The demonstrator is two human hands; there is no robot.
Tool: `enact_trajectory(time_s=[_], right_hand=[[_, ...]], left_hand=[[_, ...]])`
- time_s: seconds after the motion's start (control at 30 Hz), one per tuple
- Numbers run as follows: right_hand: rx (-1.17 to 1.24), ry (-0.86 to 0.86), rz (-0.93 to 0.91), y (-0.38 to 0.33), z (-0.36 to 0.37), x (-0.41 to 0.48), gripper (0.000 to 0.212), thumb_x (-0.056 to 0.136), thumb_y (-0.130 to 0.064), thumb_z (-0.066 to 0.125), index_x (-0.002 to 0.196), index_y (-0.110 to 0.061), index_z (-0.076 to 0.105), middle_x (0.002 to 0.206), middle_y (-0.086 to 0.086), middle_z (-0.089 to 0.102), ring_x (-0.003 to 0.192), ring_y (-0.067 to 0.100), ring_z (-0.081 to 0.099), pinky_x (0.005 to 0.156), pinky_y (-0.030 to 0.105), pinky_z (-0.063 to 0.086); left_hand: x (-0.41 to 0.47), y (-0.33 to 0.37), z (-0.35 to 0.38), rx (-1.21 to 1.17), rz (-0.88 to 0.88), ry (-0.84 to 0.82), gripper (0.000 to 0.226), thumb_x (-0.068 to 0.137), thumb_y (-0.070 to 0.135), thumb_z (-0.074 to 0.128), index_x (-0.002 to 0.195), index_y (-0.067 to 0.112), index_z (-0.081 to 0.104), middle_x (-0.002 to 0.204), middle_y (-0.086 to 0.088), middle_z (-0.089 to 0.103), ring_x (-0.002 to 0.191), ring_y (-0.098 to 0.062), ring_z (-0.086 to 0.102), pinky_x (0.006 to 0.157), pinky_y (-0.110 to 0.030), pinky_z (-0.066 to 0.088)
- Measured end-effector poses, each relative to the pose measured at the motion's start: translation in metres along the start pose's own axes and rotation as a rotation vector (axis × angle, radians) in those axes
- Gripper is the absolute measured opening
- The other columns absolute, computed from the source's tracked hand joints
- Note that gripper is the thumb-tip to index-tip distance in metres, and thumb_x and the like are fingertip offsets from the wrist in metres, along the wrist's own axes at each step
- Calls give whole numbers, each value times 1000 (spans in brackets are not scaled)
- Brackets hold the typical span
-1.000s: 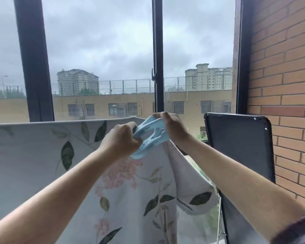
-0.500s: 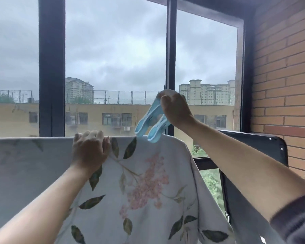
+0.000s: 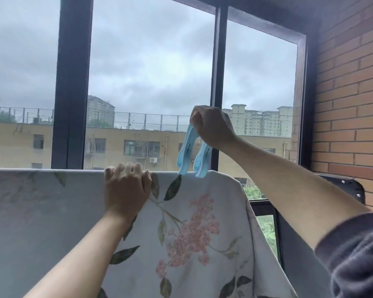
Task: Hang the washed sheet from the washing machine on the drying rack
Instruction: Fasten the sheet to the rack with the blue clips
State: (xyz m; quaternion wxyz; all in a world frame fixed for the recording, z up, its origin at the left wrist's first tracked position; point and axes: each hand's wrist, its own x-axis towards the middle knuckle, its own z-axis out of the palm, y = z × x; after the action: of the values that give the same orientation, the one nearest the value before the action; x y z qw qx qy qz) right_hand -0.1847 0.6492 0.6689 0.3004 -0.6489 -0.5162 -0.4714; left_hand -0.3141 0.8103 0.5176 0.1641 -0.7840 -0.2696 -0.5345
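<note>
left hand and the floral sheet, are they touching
Touching. The head view shows the left hand with fingers curled over the top edge of the floral sheet, palm against the cloth.

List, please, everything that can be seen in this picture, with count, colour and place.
sheet: one, white with pink flowers and green leaves, hanging across the lower picture.
clip: one, light blue, jaws spread, at the sheet's top edge.
window frame: one, black, behind the sheet.
brick wall: one, red-brown, right side.
panel: one, dark, right of the sheet.
buildings: several, yellow and pale, outside.
sleeve: one, dark grey, lower right.
hands: two; left hand grips the sheet's top edge, right hand holds the clip.
</note>
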Motion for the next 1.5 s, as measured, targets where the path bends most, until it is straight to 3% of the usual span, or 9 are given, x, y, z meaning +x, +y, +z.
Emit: enact_trajectory(time_s=[0.2, 0.57, 0.8, 0.97, 1.13, 1.2, 1.3, 1.4, 1.5], right_hand=[[-125, -31, -26, 8, 19, -4, 42, 100, -31, 29, 65, -17, 47, 61, -2, 50, 60, 22, 48, 62, 30, 36], [-186, -140, -102, 24, 37, -8, 48, 102, -29, 29, 72, -9, 62, 71, 8, 68, 67, 28, 63, 70, 34, 49], [-108, -270, -61, 31, 40, -4, 71, 89, -47, 12, 74, -5, 66, 73, 11, 69, 67, 25, 65, 71, 35, 54], [25, -553, -11, 34, 35, -2, 92, 82, -65, 10, 99, 6, 66, 103, 26, 67, 94, 37, 63, 86, 35, 51], [552, -359, 372, 40, 30, -36, 61, 100, -51, 14, 137, -16, 48, 135, 9, 55, 122, 16, 46, 101, 35, 34], [542, -304, 574, 51, 41, -62, 64, 101, -50, 10, 124, -15, 58, 127, 12, 59, 119, 22, 51, 103, 38, 37], [131, -367, 621, 61, 50, -106, 60, 101, -46, 13, 75, -18, 59, 85, 8, 58, 83, 23, 55, 80, 32, 44], [-81, -234, 596, 57, 45, -126, 53, 101, -39, 22, 71, -12, 57, 75, 12, 60, 75, 27, 57, 68, 31, 36], [-108, -195, 607, 58, 50, -121, 51, 100, -35, 26, 79, -6, 63, 85, 17, 66, 81, 31, 60, 71, 33, 39]], left_hand=[[0, 3, -1, -20, 2, 38, 40, 89, 35, 30, 69, 10, 54, 67, -8, 57, 67, -29, 54, 72, -41, 37], [1, 5, 4, -8, 4, 54, 39, 89, 34, 30, 69, 10, 54, 67, -8, 57, 66, -29, 54, 72, -41, 37], [1, 7, 5, -12, 0, 68, 40, 90, 34, 29, 68, 10, 52, 65, -8, 56, 64, -28, 52, 71, -41, 38], [2, 5, 5, 0, 5, 73, 42, 90, 33, 27, 69, 8, 54, 65, -8, 57, 62, -27, 52, 70, -40, 36], [1, 4, 2, -6, 6, 61, 44, 90, 33, 27, 68, 8, 54, 64, -9, 58, 62, -27, 52, 70, -40, 35], [1, 3, 1, -14, 10, 59, 43, 90, 33, 26, 67, 8, 53, 63, -8, 57, 61, -26, 51, 69, -40, 35], [0, 1, 0, -22, 16, 70, 42, 90, 33, 25, 67, 10, 51, 62, -6, 55, 60, -24, 48, 69, -38, 34], [0, 2, 0, -27, 31, 76, 42, 90, 33, 26, 67, 10, 51, 62, -6, 53, 59, -23, 47, 68, -38, 34], [2, 0, -2, -40, 31, 83, 44, 91, 34, 24, 62, 12, 48, 57, -5, 51, 53, -20, 43, 67, -37, 35]])
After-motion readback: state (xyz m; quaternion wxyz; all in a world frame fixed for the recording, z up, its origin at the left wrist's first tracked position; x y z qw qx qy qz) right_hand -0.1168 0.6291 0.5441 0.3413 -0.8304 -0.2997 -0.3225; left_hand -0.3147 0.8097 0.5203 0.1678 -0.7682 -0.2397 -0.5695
